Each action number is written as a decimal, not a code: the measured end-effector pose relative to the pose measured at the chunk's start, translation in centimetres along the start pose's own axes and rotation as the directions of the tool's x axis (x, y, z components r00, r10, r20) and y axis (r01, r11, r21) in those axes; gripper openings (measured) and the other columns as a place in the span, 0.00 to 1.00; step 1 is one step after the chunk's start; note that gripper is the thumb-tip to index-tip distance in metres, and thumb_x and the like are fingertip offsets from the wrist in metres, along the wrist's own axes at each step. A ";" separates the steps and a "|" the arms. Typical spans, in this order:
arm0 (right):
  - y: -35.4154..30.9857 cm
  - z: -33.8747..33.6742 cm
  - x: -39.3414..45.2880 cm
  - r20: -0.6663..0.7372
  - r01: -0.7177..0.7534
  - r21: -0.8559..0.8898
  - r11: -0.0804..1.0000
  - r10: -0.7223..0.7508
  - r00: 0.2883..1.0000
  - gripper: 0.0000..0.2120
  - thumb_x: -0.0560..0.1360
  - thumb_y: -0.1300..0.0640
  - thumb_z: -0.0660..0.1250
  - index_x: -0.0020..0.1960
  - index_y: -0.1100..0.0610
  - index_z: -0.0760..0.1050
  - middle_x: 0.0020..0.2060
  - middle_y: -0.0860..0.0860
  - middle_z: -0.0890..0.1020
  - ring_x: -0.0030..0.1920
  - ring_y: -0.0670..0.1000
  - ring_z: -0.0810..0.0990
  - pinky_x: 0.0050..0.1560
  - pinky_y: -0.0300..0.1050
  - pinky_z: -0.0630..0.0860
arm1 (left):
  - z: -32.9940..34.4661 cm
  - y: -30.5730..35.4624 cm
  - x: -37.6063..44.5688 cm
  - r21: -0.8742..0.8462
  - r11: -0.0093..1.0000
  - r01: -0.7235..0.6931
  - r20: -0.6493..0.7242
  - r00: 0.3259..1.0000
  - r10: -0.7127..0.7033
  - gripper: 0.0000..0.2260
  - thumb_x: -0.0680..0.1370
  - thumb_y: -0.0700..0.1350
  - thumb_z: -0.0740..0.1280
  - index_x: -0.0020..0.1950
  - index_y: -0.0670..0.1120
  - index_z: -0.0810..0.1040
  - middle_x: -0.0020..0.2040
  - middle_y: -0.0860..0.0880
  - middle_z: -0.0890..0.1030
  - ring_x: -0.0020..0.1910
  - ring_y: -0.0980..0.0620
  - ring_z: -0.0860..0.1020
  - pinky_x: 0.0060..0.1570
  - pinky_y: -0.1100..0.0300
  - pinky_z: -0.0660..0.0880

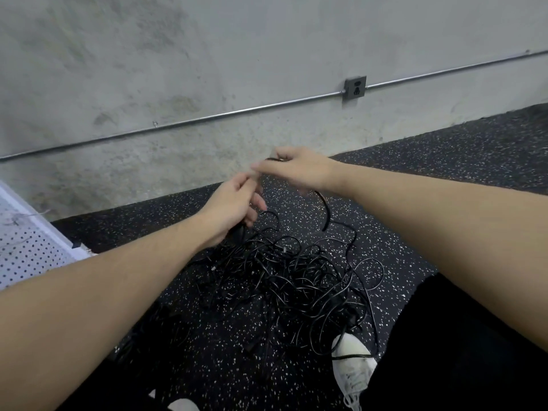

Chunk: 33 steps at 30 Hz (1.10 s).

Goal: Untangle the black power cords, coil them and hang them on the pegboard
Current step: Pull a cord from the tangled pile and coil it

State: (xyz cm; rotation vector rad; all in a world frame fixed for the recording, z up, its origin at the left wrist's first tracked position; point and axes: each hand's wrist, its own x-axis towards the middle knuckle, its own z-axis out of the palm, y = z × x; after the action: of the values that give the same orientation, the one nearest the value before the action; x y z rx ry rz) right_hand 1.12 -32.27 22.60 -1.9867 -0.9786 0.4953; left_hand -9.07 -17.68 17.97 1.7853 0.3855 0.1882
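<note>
Two bare hands raised over a tangle of black power cords [284,277] heaped on the dark speckled floor [415,179], near the foot of a grey concrete wall [207,54]. Left hand [234,203] above the far left edge of the heap, fingers curled round a black cord that drops from under the palm into the tangle. Right hand [299,169] a little higher and just beside the left, fingers curled and pinching a short dark stretch of cord at the knuckles; fingertips blurred, so exact hold hard to tell. One thicker cord end [326,212] hanging in a curve below the right wrist, tip just clear of the heap. Loops of cord spread out to the right and toward a white shoe [353,369], one strand lying across the shoe. Black trouser leg [459,351] at lower right. White pegboard [26,247] at the left edge, well apart from the heap, with nothing black hung on the part in view. Metal conduit [237,112] running along the wall to a grey outlet box [355,87].
</note>
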 end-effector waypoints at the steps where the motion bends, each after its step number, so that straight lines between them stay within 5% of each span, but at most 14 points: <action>1: -0.5 0.4 0.5 -0.056 0.002 0.078 0.997 0.002 0.998 0.16 0.78 0.37 0.67 0.42 0.48 0.72 0.28 0.46 0.68 0.27 0.47 0.64 0.30 0.41 0.64 | 0.2 0.2 -0.2 -0.023 1.000 -0.004 0.003 1.000 0.004 0.11 0.86 0.54 0.58 0.53 0.49 0.74 0.39 0.47 0.85 0.29 0.52 0.77 0.29 0.59 0.74; 5: -1.6 1.6 2.6 -0.234 0.025 0.395 0.918 0.074 0.969 0.14 0.78 0.45 0.70 0.40 0.49 0.70 0.37 0.49 0.76 0.39 0.47 0.75 0.41 0.43 0.72 | 0.0 0.6 0.0 -0.129 0.990 -0.054 -0.059 0.997 0.047 0.20 0.85 0.59 0.59 0.69 0.48 0.74 0.52 0.48 0.87 0.49 0.53 0.85 0.49 0.55 0.82; 8: -2.7 2.8 3.4 -0.155 0.022 0.660 0.751 0.108 0.982 0.07 0.81 0.53 0.68 0.53 0.57 0.74 0.48 0.54 0.85 0.49 0.48 0.83 0.59 0.47 0.79 | -0.6 0.4 -0.2 -0.112 0.992 -0.062 -0.045 0.997 0.057 0.21 0.85 0.59 0.56 0.72 0.48 0.72 0.54 0.50 0.87 0.58 0.54 0.84 0.65 0.53 0.78; 10: -3.7 3.4 3.6 -0.121 0.006 0.718 0.696 0.116 0.986 0.08 0.83 0.55 0.64 0.56 0.60 0.72 0.46 0.55 0.86 0.48 0.51 0.85 0.61 0.48 0.78 | -0.7 0.2 -0.7 -0.150 0.988 -0.042 -0.010 0.999 0.041 0.21 0.86 0.58 0.55 0.70 0.47 0.73 0.55 0.49 0.87 0.59 0.53 0.84 0.68 0.52 0.76; 12: -4.4 4.0 3.7 -0.105 -0.007 0.771 0.637 0.138 0.985 0.07 0.84 0.56 0.62 0.53 0.58 0.67 0.38 0.55 0.84 0.40 0.53 0.85 0.51 0.49 0.82 | -1.1 0.3 -1.1 -0.241 0.971 -0.002 0.007 1.000 0.004 0.16 0.86 0.56 0.57 0.55 0.48 0.79 0.54 0.44 0.87 0.59 0.49 0.84 0.66 0.53 0.77; 13: -4.6 4.3 3.8 -0.100 -0.017 0.790 0.613 0.157 0.983 0.07 0.84 0.56 0.62 0.53 0.57 0.65 0.35 0.54 0.83 0.37 0.53 0.84 0.46 0.49 0.83 | -1.3 0.4 -1.3 -0.277 0.961 0.014 0.007 1.000 -0.012 0.19 0.86 0.56 0.58 0.41 0.49 0.77 0.54 0.40 0.86 0.59 0.46 0.84 0.64 0.54 0.78; 15: -4.7 4.8 4.2 -0.081 -0.056 0.782 0.621 0.191 0.978 0.07 0.85 0.52 0.59 0.53 0.56 0.68 0.30 0.51 0.81 0.33 0.52 0.82 0.42 0.46 0.80 | -1.7 0.5 -1.7 -0.286 0.957 0.041 0.026 0.999 -0.035 0.23 0.86 0.57 0.58 0.33 0.50 0.69 0.56 0.35 0.83 0.60 0.40 0.83 0.61 0.54 0.80; 19: -5.0 5.9 4.9 -0.090 -0.060 0.773 0.631 0.202 0.975 0.19 0.87 0.48 0.51 0.45 0.58 0.71 0.26 0.52 0.77 0.30 0.53 0.80 0.39 0.49 0.79 | -2.4 0.4 -3.0 -0.369 0.916 0.155 0.149 0.983 -0.107 0.18 0.86 0.55 0.58 0.41 0.46 0.71 0.46 0.47 0.83 0.42 0.43 0.86 0.47 0.52 0.84; 22: -5.2 6.2 5.3 -0.149 -0.051 0.715 0.697 0.223 0.964 0.21 0.87 0.49 0.51 0.39 0.57 0.69 0.25 0.52 0.76 0.31 0.54 0.79 0.36 0.45 0.74 | -3.0 0.5 -3.3 -0.325 0.932 0.160 0.140 0.983 -0.120 0.15 0.85 0.54 0.61 0.44 0.46 0.75 0.45 0.49 0.77 0.29 0.52 0.76 0.32 0.56 0.79; 27: -5.0 6.6 5.9 -0.105 -0.127 0.682 0.720 0.269 0.957 0.22 0.86 0.52 0.53 0.33 0.54 0.64 0.22 0.49 0.72 0.29 0.51 0.72 0.37 0.45 0.70 | -4.8 0.5 -3.7 -0.198 0.964 0.178 0.179 0.973 -0.143 0.19 0.85 0.59 0.58 0.57 0.48 0.83 0.37 0.51 0.79 0.26 0.57 0.65 0.23 0.65 0.62; 30: -5.1 7.3 5.8 -0.048 -0.160 0.709 0.687 0.273 0.961 0.22 0.86 0.49 0.53 0.35 0.54 0.66 0.26 0.51 0.73 0.30 0.51 0.74 0.35 0.44 0.72 | -5.3 0.2 -4.1 -0.212 0.951 0.225 0.223 0.959 -0.177 0.21 0.85 0.60 0.55 0.62 0.50 0.82 0.33 0.53 0.71 0.26 0.56 0.62 0.25 0.63 0.61; 33: -4.5 7.2 5.4 0.077 -0.214 0.684 0.697 0.222 0.972 0.30 0.85 0.40 0.44 0.51 0.57 0.77 0.40 0.55 0.87 0.45 0.55 0.84 0.55 0.54 0.79 | -6.1 -0.7 -3.9 -0.263 0.950 0.170 0.151 0.979 -0.134 0.20 0.86 0.58 0.55 0.67 0.49 0.80 0.33 0.54 0.65 0.25 0.56 0.61 0.24 0.63 0.62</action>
State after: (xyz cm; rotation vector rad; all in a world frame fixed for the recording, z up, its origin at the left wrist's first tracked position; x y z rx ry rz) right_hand -2.20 -22.80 22.33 -1.4057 -0.4305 0.8421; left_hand -14.82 -13.38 19.14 1.4782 0.3815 0.0127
